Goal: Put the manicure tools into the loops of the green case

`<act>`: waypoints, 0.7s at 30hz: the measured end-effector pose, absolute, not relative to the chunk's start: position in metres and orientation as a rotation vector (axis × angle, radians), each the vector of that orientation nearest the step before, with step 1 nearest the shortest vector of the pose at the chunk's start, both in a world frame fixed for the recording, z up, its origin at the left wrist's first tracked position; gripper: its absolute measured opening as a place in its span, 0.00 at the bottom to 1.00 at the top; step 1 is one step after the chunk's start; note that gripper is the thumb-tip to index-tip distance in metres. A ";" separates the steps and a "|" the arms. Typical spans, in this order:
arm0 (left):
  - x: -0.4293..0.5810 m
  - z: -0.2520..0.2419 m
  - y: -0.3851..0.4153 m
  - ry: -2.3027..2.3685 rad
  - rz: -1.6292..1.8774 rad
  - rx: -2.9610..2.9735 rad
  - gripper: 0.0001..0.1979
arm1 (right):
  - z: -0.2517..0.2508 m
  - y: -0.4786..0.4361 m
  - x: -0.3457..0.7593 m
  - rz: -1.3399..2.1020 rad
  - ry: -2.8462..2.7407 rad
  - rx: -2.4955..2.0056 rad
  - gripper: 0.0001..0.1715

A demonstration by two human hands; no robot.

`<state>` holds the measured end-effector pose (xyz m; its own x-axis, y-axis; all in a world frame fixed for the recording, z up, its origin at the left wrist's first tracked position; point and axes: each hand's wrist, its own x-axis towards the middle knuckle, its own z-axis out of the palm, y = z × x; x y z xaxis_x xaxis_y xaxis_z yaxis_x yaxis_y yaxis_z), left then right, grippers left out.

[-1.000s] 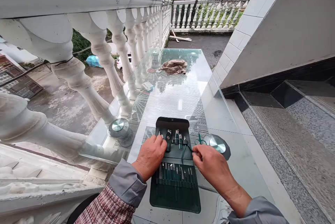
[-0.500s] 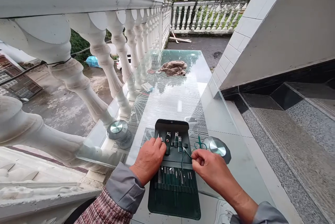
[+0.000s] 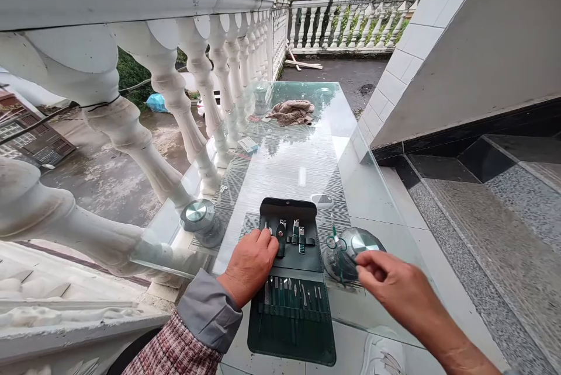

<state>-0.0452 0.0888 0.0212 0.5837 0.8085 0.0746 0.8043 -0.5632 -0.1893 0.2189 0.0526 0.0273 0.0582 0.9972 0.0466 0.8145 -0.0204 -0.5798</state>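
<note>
A dark green manicure case [image 3: 307, 343] lies unfolded on the glass table. My left hand [image 3: 250, 261] is closed on the case's upper left side, its fingers covering part of that panel. Nail clippers [image 3: 301, 240] and a dark sheathed tool [image 3: 281, 240] sit in the upper panel. Several slim metal tools [image 3: 289, 293] stand in a row of loops below. My right hand [image 3: 392, 281] is right of the case, pinching green-handled nippers [image 3: 344, 270], blurred and partly hidden by the fingers. Small green-handled scissors [image 3: 336, 240] lie just beyond, on the glass.
The glass table top [image 3: 372, 200] rests on round metal-capped supports [image 3: 201, 220]. Farther along it lie a brown cloth [image 3: 291, 112] and a small box [image 3: 248, 144]. A white balustrade [image 3: 170, 89] runs along the left; stone steps [image 3: 477, 211] rise at right.
My right hand has moved right, away from the case, and the nippers have come out of their loop with it. My left hand stays on the case.
</note>
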 end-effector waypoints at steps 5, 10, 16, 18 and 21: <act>-0.045 0.021 0.090 -1.355 0.046 -2.627 0.05 | 0.010 0.067 0.248 0.096 -1.836 -2.098 0.07; -0.047 0.020 0.089 -1.331 0.045 -2.624 0.05 | -0.002 0.072 0.254 -0.182 -1.987 -2.045 0.10; -0.046 0.019 0.088 -1.336 0.072 -2.632 0.05 | 0.005 0.081 0.217 -0.189 -2.018 -1.708 0.11; -0.045 0.020 0.087 -1.339 0.072 -2.631 0.05 | 0.007 0.085 0.195 -0.054 -2.044 -1.597 0.11; -0.045 0.020 0.087 -1.343 0.051 -2.632 0.04 | 0.009 0.093 0.163 0.096 -2.065 -1.561 0.09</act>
